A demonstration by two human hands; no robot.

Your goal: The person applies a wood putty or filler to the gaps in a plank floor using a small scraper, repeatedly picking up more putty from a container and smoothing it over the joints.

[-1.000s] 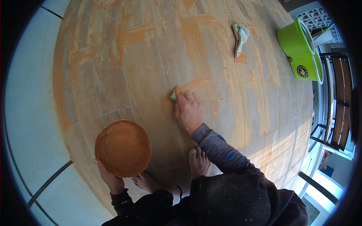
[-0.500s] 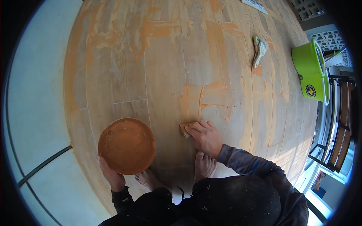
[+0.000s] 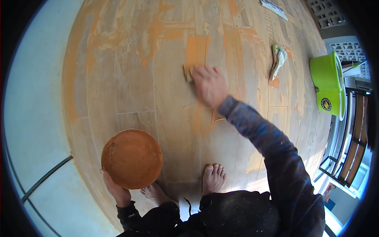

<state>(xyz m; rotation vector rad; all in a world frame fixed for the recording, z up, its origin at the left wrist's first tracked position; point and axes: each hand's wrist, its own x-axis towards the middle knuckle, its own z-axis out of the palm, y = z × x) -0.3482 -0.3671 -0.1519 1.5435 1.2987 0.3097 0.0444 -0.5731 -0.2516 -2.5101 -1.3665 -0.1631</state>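
Note:
My left hand [image 3: 115, 189] grips the lower left rim of a round bowl [image 3: 132, 158] coated inside with orange-brown grout. Farther out over the floor, my right hand [image 3: 209, 85] is closed on a small grout float [image 3: 188, 73], partly hidden by the fingers and blurred. The float presses on the wood-look tiles at the lower end of a fresh orange grout smear [image 3: 196, 49]. Below my right wrist, a ridge of grout [image 3: 214, 119] lies along a tile joint.
A green mop bucket [image 3: 327, 83] stands at the right, with a dark slatted folding chair [image 3: 354, 138] nearer me. A tool with a whitish, smeared handle [image 3: 278, 61] lies on the floor, and a long flat tool [image 3: 274, 8] beyond it. Pale tiles [image 3: 35, 98] border the left side.
My right hand has swept the float from near my right foot to farther out, leaving an orange smear beyond it. My left hand and the bowl have barely moved.

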